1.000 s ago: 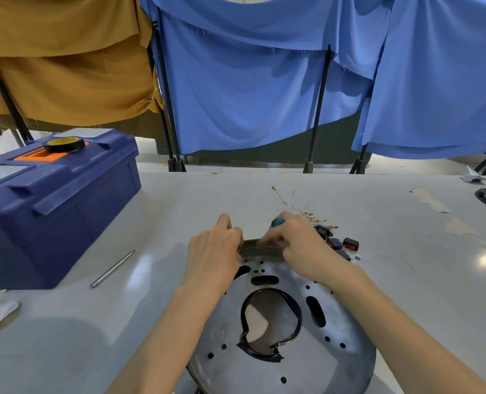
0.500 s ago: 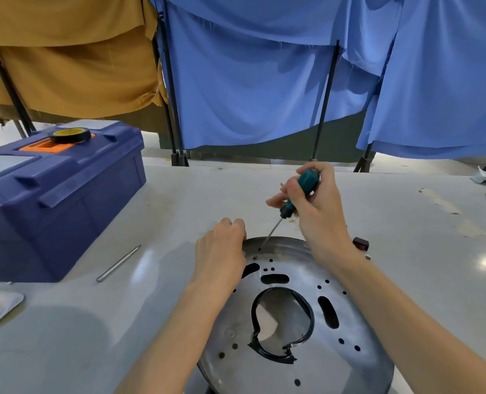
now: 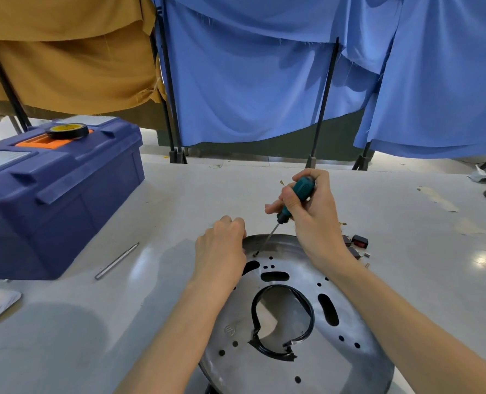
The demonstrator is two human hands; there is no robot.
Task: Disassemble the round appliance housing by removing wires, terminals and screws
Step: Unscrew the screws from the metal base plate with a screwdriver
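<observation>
Head cam: R hand (image 3: 315, 223) tight round screwdriver (image 3: 302, 189); L hand (image 3: 220, 248) curled on housing (image 3: 347, 368) rim

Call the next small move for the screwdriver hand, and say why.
Probably turn the screwdriver to back out the small screw at the far rim of the housing. The right hand grips the teal handle with the shaft slanted down and its tip on that screw. The left hand grips the rim beside it, which seems to steady the part.
</observation>
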